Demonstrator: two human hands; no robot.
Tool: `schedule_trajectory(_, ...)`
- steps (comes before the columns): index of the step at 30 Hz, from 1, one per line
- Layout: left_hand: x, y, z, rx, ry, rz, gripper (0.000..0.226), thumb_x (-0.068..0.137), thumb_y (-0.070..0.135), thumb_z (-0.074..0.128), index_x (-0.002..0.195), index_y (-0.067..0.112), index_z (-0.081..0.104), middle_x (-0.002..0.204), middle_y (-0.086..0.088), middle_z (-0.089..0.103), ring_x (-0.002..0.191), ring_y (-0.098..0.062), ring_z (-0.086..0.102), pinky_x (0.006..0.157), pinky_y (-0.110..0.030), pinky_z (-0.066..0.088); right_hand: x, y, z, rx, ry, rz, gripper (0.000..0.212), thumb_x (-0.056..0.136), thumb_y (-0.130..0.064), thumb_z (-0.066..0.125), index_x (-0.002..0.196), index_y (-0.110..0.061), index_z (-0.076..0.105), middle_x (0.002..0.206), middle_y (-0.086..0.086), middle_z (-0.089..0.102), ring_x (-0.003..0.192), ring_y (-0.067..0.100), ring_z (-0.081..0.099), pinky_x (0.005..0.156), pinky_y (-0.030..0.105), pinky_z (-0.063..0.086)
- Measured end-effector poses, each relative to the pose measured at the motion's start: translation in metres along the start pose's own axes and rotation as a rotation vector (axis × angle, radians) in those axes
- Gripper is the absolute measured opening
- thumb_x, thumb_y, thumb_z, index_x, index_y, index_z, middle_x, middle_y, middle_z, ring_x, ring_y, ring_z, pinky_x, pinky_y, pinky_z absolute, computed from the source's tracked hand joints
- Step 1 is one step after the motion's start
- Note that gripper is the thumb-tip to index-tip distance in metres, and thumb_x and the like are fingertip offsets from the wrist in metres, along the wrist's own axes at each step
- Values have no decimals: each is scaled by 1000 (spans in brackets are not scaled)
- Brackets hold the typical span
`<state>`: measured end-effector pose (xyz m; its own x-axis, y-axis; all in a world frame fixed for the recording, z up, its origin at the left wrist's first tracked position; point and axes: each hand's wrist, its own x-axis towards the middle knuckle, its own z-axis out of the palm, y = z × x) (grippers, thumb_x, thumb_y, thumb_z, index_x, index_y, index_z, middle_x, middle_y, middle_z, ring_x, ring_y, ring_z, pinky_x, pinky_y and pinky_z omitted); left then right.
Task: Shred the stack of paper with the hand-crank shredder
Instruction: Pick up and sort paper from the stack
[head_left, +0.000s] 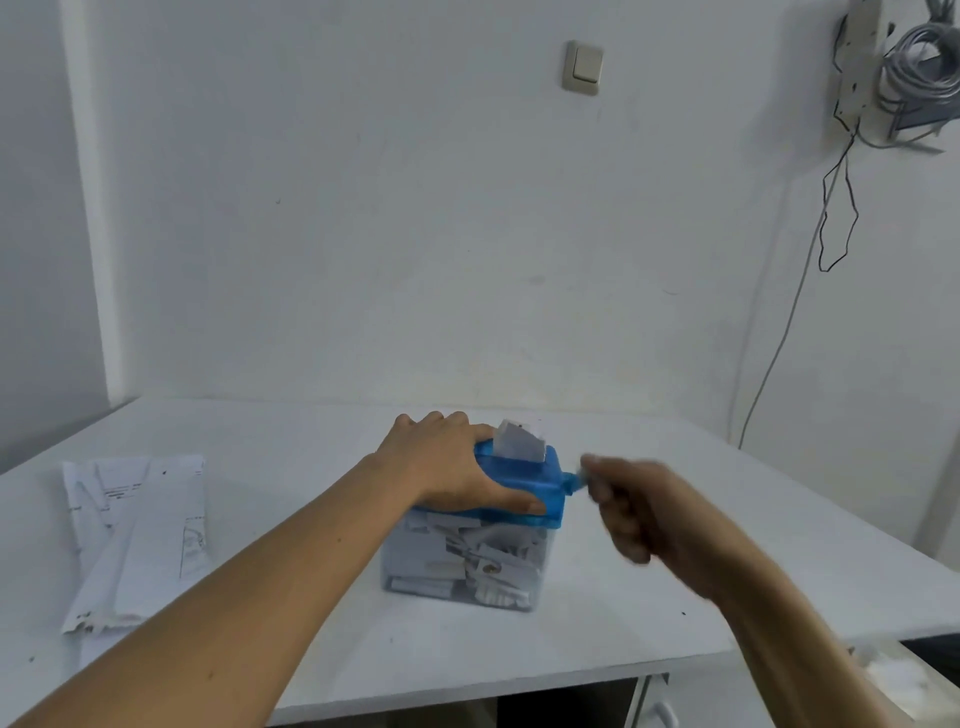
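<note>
A hand-crank shredder (540, 483) with a blue top stands mid-table on a clear bin (462, 561) packed with white paper strips. A short piece of white paper (517, 441) sticks up out of the slot. My left hand (452, 462) lies flat on the blue top's left side, pressing it down. My right hand (634, 504), blurred by motion, is closed around the crank handle (574, 478) on the shredder's right side. The stack of paper (135, 535), creased printed sheets, lies on the table at the left.
The white table (649, 623) ends at a front edge close to me, with a cabinet door below it. A white wall stands behind, with a light switch (582, 67). Cables (831, 208) hang at the right. Something white lies below the table's right edge.
</note>
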<state>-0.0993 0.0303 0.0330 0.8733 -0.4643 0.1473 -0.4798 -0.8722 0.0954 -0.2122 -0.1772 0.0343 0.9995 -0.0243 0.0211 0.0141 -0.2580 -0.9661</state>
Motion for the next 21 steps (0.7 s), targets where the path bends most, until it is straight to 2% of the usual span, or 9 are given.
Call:
schedule_trajectory(3,-2,1,2,15,10,33,105,54,108,36,143,51,43,105,14,48,103,-13,45,98,-43,36,33,-10,-5,27,73,-119,44,96,-42,62,66,-18,40,58,1,30,49,15,27,45,24,31)
schedule_trajectory(7,-3,1,0,0,14,30,102,56,106,38,140,49,45,104,14,46,103,-14,42,100,-43,35,86,3,0,-64,271,-72,45,93,-53,63,74,-13,53,56,-1,48,50,14,46,52,26,42)
schedule_trajectory(10,-3,0,0,-14,26,30,100,58,105,40,139,47,47,104,13,46,102,-13,42,99,-41,35,113,28,6,-192,324,-46,40,94,-49,63,86,-11,55,78,9,65,66,17,57,60,32,53)
schedule_trajectory(12,-3,0,1,-13,34,30,99,59,104,41,140,46,46,105,12,48,102,-14,44,98,-41,36,119,48,12,-171,358,-51,34,95,-41,64,89,-9,56,88,17,68,71,21,60,64,36,58)
schedule_trajectory(15,-4,1,1,-7,41,22,99,60,104,40,140,46,47,104,11,47,101,-14,45,97,-40,37,118,72,23,-184,472,-66,33,101,-27,58,77,-5,55,71,15,61,61,19,55,54,32,52)
schedule_trajectory(19,-4,3,3,1,42,3,101,59,105,38,140,46,46,105,12,47,101,-13,45,95,-39,38,113,87,28,-162,578,-73,45,100,-39,58,74,-3,55,65,8,59,53,14,52,51,28,48)
schedule_trajectory(21,-3,1,3,4,42,-6,102,58,106,37,141,47,46,105,13,48,101,-13,46,94,-39,39,111,81,27,-183,574,-66,42,100,-35,59,72,-5,53,63,8,58,50,14,51,48,26,46)
